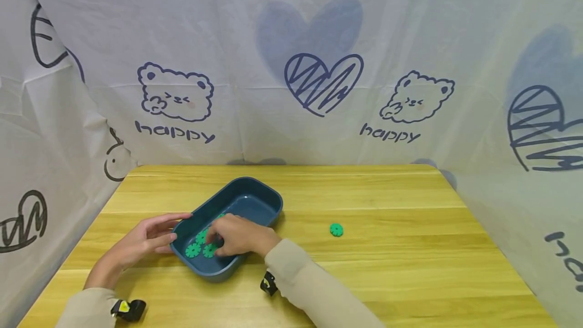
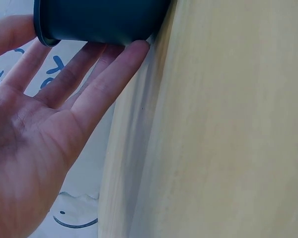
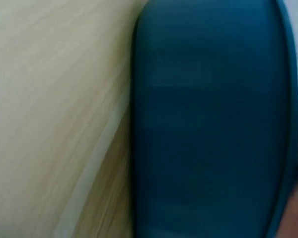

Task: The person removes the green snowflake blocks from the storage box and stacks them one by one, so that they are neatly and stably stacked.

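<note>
A dark blue oblong bin (image 1: 259,209) stands at a slant on the table. Inside its near end lie several green notched discs (image 1: 193,250). My left hand (image 1: 148,237) is at the bin's left end, fingers nearly straight. In the left wrist view, the fingertips (image 2: 138,48) rest against the outer wall (image 2: 99,22). My right hand (image 1: 237,235) reaches down into the bin, fingers bent among the discs; I cannot tell whether it pinches one. In the right wrist view the bin's side (image 3: 213,119) hides most of that hand.
One more green disc (image 1: 336,230) lies alone on the wooden table (image 1: 410,267), right of the bin. A white printed cloth (image 1: 255,130) hangs behind the table and along both sides. Black wrist cameras (image 1: 129,310) sit by the beige sleeves (image 1: 319,287).
</note>
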Tool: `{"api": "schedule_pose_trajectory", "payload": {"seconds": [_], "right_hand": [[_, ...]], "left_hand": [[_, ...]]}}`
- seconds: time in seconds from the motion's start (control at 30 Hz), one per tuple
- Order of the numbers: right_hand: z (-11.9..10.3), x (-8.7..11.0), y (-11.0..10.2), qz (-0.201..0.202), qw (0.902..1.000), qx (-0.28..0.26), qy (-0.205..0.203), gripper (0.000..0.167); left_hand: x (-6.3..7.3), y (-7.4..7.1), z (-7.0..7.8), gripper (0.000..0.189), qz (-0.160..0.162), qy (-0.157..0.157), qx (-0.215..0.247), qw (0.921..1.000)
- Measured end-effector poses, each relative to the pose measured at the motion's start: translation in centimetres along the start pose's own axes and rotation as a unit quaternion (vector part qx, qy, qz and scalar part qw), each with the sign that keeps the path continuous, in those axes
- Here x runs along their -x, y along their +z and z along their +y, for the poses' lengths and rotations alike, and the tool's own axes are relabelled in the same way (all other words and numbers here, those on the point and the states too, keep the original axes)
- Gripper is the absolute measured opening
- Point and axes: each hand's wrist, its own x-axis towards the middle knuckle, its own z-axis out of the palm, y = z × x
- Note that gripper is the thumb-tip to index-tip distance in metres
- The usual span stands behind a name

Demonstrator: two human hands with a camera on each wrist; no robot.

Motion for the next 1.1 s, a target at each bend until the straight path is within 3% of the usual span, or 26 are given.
{"api": "schedule_pose_trajectory", "payload": {"seconds": [0.27, 0.57, 1.1], "right_hand": [[-0.3, -1.3, 0.7, -0.030, 0.9991, 0.026, 0.018, 0.031], [-0.8, -1.5, 0.7, -0.040, 0.9975, 0.050, 0.030, 0.029], [-0.9, -1.4, 0.5, -0.043, 0.9974, 0.054, 0.018, 0.030]], "left_hand": [[0.0, 0.0, 0.1, 0.049, 0.007, -0.009, -0.013, 0.9998], [0.0, -0.1, 0.0, 0.048, 0.003, 0.004, -0.011, 0.9999], [0.0, -0.1, -0.4, 0.048, 0.001, 0.016, -0.009, 0.9998]]}}
